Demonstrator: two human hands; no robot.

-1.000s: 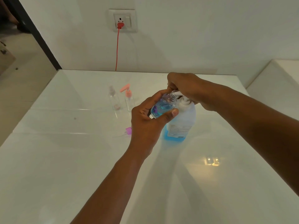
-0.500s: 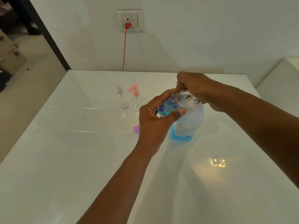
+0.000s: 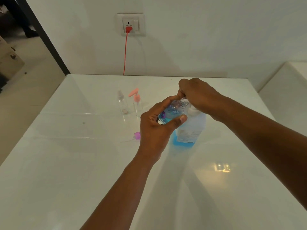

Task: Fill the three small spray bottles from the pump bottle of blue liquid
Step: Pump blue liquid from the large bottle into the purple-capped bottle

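Bottles on a white table (image 3: 69,163), one held tilted at the pump.

Clear bottle (image 3: 122,103) with a clear sprayer and clear bottle with a pink pump (image 3: 137,101) stand side by side, well left of the fingers, neither showing blue liquid. Purple sprayer cap (image 3: 137,135) lies just left of the left wrist. Left hand (image 3: 156,128) curls round a small bottle (image 3: 171,112), thumb under and fingers over it; the bottle is tilted, partly filled with blue, its neck pointing right under the right fingers. Right hand (image 3: 199,95) is curled down over the pump bottle (image 3: 189,130), hiding the pump head; blue liquid sits low in that bottle.
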